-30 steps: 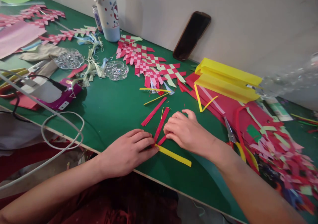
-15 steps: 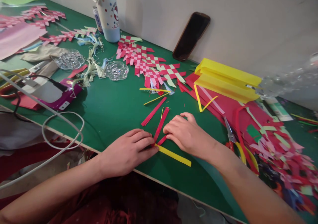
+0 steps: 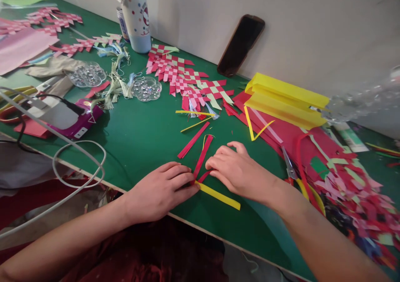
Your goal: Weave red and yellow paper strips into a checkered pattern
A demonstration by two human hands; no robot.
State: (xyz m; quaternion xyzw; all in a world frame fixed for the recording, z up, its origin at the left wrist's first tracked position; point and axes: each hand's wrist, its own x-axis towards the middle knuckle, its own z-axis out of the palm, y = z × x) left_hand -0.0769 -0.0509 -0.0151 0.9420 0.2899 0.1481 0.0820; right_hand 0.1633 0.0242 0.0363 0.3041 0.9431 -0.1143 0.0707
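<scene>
On the green table [image 3: 140, 136] near its front edge, my left hand [image 3: 159, 191] lies flat, its fingertips pressing on the meeting ends of a red paper strip [image 3: 203, 152] and a yellow paper strip [image 3: 220, 196]. My right hand [image 3: 239, 170] rests just to the right with bent fingers, pinching the short lower end of the red strip. A second red strip [image 3: 193, 140] lies loose just beyond, to the left.
Woven red-and-white paper pieces [image 3: 187, 81] lie farther back, near a flask [image 3: 136, 17] and a phone [image 3: 240, 44] leaning on the wall. Folded yellow paper [image 3: 286, 100], scissors [image 3: 290, 169] and a scrap pile [image 3: 353, 198] fill the right. A cable [image 3: 78, 165] loops at the left edge.
My right hand has shifted slightly toward me along the red strip. My left hand and the strips have stayed put.
</scene>
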